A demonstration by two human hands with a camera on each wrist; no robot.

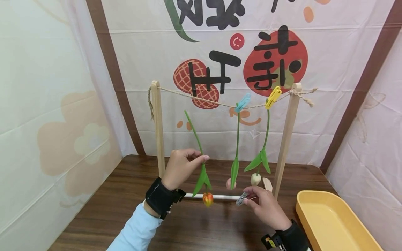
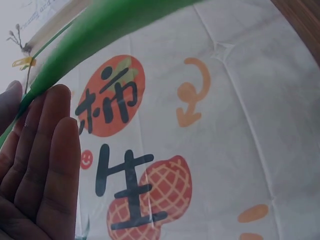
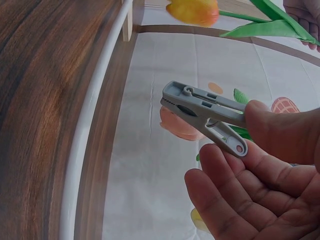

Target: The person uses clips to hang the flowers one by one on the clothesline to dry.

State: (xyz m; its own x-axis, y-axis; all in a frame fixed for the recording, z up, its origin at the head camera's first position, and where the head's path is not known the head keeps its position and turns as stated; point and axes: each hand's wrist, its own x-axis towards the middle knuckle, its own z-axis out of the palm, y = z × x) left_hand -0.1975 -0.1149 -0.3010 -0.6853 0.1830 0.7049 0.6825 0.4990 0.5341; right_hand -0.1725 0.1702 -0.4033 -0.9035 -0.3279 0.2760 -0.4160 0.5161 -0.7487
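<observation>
My left hand (image 1: 183,166) pinches the green stem of an orange tulip (image 1: 208,199) between thumb and fingers. The flower hangs head down, its stem end pointing up toward the rope (image 1: 201,98). In the right wrist view my right hand (image 3: 265,185) holds a grey clothespin (image 3: 205,117) by its handle ends, thumb on one arm and fingers under the other; its toothed jaws look closed. A blue clothespin (image 1: 243,103) clips a pink tulip (image 1: 231,183) to the rope, and a yellow clothespin (image 1: 273,97) clips a white tulip (image 1: 255,179), both upside down.
Two wooden posts (image 1: 158,129) carry the rope, with a white bar (image 1: 216,197) low between them. A yellow tray (image 1: 333,219) stands at the right on the brown wooden table (image 1: 103,209). Behind hangs a printed cloth (image 1: 132,62).
</observation>
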